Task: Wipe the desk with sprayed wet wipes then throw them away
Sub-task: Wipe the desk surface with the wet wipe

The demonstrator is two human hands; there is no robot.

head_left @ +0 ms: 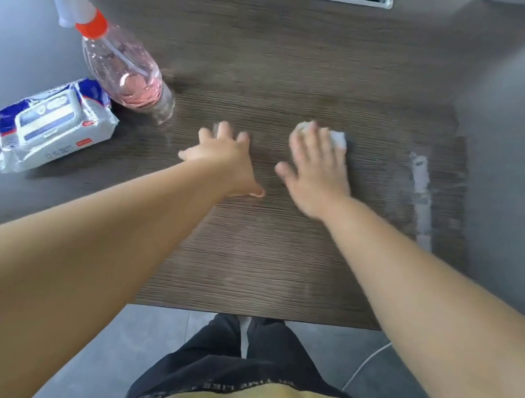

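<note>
Nearest me, my left grip [226,160] lies flat on the wooden worktop [246,257], fingers spread, holding nothing. Beside it my right grip [317,169] presses a white wipe [338,139] down with straight fingers. Farther left lies the wipe pack [52,125], with the spray bottle [123,74] just behind it.

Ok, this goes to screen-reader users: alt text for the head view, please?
The right hand presses a white wipe on the dark wood desk; the left hand rests flat beside it. A spray bottle and a wipes pack sit on the left.
</note>
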